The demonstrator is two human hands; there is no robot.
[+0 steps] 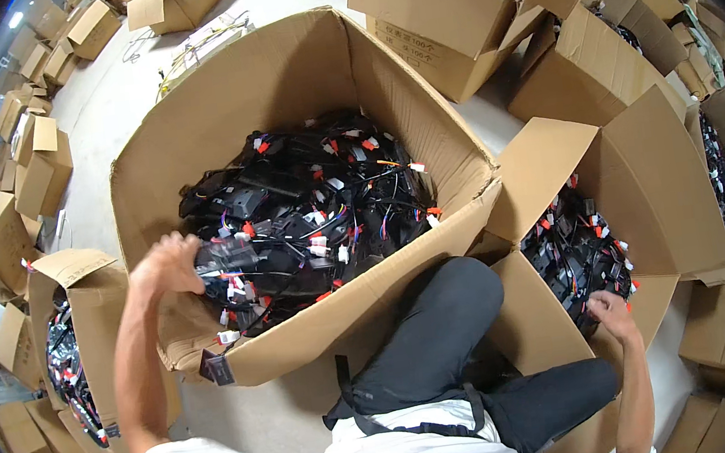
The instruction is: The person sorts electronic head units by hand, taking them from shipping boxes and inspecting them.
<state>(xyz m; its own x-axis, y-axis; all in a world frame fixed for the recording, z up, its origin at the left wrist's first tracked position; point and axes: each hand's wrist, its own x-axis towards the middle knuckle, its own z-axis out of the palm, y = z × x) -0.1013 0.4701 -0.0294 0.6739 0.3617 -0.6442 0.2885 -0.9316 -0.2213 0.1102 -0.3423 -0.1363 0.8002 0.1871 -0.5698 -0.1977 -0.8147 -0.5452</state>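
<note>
A large open cardboard box stands before me, heaped with black wired modules that have white and red connectors. At its left wall my left hand is closed on the end of a black module with a shiny, see-through surface. To the right, a smaller open cardboard box holds more such modules. Over that box's near side my right hand has its fingers curled in, close to the wires and red connectors. What it grips, if anything, is too small to tell.
Another open box with wired modules stands at the left. Stacked cartons rise behind the large box, and more boxes line the right side. My bent knee lies against the large box's near wall.
</note>
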